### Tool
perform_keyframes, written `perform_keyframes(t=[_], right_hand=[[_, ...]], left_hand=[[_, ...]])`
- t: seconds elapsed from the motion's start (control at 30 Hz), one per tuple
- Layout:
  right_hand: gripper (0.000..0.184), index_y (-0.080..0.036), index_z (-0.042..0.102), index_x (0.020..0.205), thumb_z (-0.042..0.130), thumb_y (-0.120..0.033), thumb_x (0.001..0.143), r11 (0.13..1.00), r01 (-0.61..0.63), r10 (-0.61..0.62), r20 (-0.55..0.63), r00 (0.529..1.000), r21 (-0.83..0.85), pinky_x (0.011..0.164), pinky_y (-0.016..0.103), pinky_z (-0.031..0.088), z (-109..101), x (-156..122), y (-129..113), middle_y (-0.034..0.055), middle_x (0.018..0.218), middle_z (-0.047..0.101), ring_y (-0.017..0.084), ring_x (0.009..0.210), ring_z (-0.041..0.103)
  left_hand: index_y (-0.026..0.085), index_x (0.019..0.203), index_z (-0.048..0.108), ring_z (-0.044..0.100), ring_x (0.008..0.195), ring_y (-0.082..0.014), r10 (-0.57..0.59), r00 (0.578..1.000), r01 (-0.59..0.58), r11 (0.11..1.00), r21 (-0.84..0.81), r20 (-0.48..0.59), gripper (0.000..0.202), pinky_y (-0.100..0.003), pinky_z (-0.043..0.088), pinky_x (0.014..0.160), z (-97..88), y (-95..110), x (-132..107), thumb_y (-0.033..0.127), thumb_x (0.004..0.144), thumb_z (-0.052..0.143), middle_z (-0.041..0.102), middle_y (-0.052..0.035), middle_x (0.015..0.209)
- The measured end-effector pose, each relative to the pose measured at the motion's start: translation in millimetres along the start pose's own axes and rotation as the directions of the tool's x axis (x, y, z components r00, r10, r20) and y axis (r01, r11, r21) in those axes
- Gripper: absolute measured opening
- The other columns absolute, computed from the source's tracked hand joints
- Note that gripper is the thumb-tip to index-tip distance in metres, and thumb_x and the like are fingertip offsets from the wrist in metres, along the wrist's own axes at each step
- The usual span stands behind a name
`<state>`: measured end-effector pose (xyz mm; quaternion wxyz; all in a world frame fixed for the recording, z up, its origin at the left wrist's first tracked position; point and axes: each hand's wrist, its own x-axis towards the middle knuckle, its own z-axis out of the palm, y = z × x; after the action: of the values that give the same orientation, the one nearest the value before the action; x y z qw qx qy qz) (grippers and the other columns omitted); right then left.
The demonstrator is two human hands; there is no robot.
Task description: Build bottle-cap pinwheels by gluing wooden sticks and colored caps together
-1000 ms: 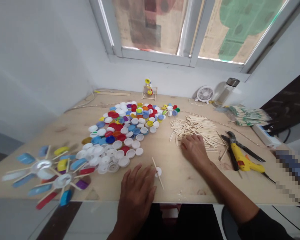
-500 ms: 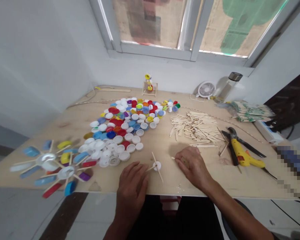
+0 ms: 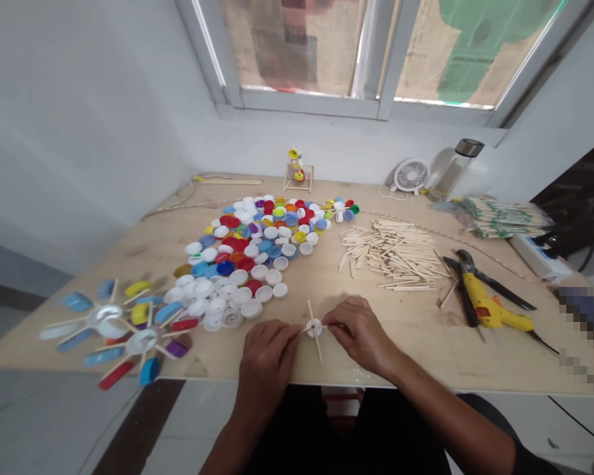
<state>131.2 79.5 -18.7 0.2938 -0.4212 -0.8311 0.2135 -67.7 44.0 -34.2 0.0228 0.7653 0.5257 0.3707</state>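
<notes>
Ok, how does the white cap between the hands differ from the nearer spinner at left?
The white cap has only bare sticks crossing it; the nearer spinner has sticks ending in coloured caps. The white cap sits between left hand and right hand; the spinner lies untouched further left. Both have pale round hubs with radiating sticks.

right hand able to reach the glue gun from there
Likely yes: the right hand sits by the white bottle cap, and only bare plywood lies between it and the yellow glue gun.
</notes>
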Motion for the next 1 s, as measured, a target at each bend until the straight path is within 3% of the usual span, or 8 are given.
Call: perform_keyframes(t=[0.77, 1.0], right_hand=[[0.017, -0.021, 0.066, 0.088, 0.054, -0.008, 0.088, 0.99, 0.029, -0.021, 0.059, 0.998, -0.137, 0.082, 0.034, 0.034, -1.9, 4.4, -5.7, 0.0018, 0.077, 0.066, 0.019, 0.082, 0.054], [0.016, -0.02, 0.065, 0.086, 0.056, -0.007, 0.086, 0.984, 0.036, -0.026, 0.06, 0.998, -0.173, 0.081, 0.034, 0.033, -2.5, 4.6, -7.5, 0.0023, 0.077, 0.065, 0.019, 0.082, 0.053]], left_hand=[[0.022, 0.088, 0.068, 0.062, 0.079, -0.0205, -0.026, 1.0, 0.026, 1.0, -0.015, -0.001, 0.02, -0.037, 0.048, 0.077, 2.0, -0.9, -1.5, 0.019, 0.088, 0.048, 0.067, -0.004, 0.08], [0.02, 0.111, 0.062, 0.062, 0.094, -0.0226, -0.024, 1.0, 0.024, 1.0, -0.013, 0.002, 0.026, -0.039, 0.049, 0.084, 1.5, -5.6, -8.1, 0.021, 0.088, 0.051, 0.069, -0.0075, 0.099]])
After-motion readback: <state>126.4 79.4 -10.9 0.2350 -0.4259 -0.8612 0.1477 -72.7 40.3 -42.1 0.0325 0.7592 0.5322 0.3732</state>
